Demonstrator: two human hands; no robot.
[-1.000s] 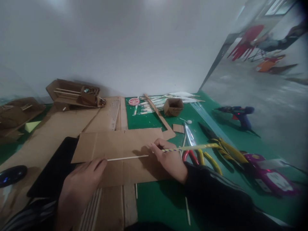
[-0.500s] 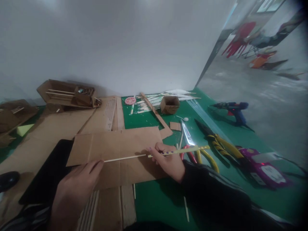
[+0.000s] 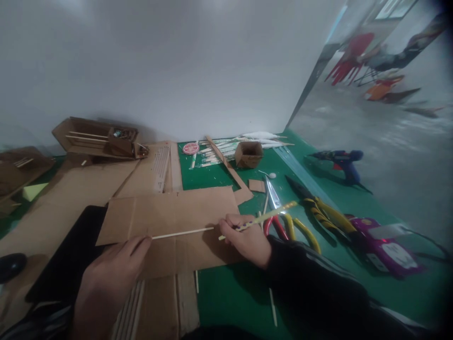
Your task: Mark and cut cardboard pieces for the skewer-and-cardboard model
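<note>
My left hand (image 3: 113, 269) is closed on the near end of a thin wooden stick (image 3: 184, 233), which lies across a flat cardboard sheet (image 3: 155, 208). Between the fingers of my right hand (image 3: 247, 238) is a pale yellow pencil (image 3: 271, 215) with dark spots. Its lower end is beside the stick's right end, and a small gap seems to separate them. The pencil slants up to the right, over the red-handled scissors (image 3: 274, 198). My right hand rests low over the sheet's right edge.
Yellow-handled pliers (image 3: 329, 215), a purple device (image 3: 391, 250) and a blue glue gun (image 3: 345, 163) lie to the right. A small cardboard box (image 3: 248, 155) and several wrapped sticks stand by the wall. A larger cardboard construction (image 3: 95, 139) sits back left; a black flat object (image 3: 67, 255) lies left.
The pencil in my right hand has tilted more steeply, its far end rising and its near end dropping slightly. My left hand and the stick stay in place.
</note>
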